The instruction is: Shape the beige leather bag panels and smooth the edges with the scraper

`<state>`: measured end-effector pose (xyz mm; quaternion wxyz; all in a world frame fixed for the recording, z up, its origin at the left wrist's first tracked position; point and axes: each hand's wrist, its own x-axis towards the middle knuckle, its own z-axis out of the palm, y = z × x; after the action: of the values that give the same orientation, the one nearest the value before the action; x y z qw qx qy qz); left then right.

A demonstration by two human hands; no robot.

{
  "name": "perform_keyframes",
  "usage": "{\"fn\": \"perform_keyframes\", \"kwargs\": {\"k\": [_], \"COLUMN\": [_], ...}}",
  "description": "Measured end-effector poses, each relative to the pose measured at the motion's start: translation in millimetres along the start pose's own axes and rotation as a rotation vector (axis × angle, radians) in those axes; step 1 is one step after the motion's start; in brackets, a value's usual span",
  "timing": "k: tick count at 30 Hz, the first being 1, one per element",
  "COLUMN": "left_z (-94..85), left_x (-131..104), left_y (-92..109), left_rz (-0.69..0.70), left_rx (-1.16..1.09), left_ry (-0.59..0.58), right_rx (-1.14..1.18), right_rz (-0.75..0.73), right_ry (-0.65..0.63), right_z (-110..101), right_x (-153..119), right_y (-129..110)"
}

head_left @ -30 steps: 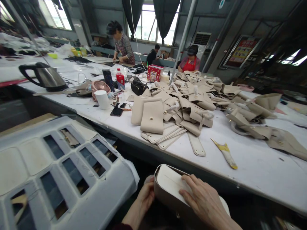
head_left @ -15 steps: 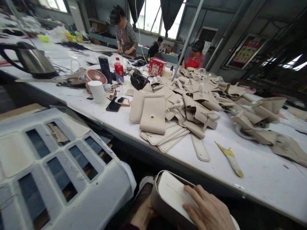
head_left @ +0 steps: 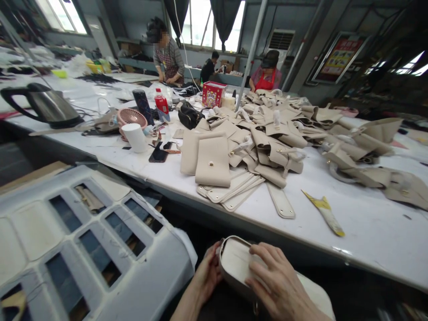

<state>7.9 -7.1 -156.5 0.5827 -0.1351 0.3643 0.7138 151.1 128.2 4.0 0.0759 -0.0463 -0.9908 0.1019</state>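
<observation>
a: what carries everything beyond the fingers?
b: a long white table [head_left: 361, 232], its near edge just past the fingertips

a: and straight ahead of them?
b: a stack of beige flaps [head_left: 213, 167], with flat strips [head_left: 280, 201] fanned out beneath, then a heap of beige pieces [head_left: 277, 133] farther off

a: off to the right of the fingers?
b: a yellow-tipped tube [head_left: 325, 212], lying alone

a: to the left?
b: a white cup [head_left: 134, 137], a black phone [head_left: 158, 154], a pink fan [head_left: 131, 117], a red bottle [head_left: 161, 104], and a kettle [head_left: 47, 106] far out
</observation>
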Motion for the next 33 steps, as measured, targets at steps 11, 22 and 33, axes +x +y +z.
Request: {"fn": "perform_keyframes", "kwargs": {"k": [11,22,33], "left_z": [37.1,45.5,53.1], "left_x": [-33,-46,-54], "left_y": [15,27,38], "left_rz": [0.081,0.073,0.069], "left_rx": [-0.054,0.021,0.21], "left_ry": [-0.125,-0.138,-0.149], "right_rx": [0.134,0.232,0.294], "right_rz": [-0.061,-0.035,0.015], "right_ry": [-0.107,-0.165,-0.176], "right_z": [23,12,2], "right_x": [7,15,17], "right_y": [11,4,-7]}}
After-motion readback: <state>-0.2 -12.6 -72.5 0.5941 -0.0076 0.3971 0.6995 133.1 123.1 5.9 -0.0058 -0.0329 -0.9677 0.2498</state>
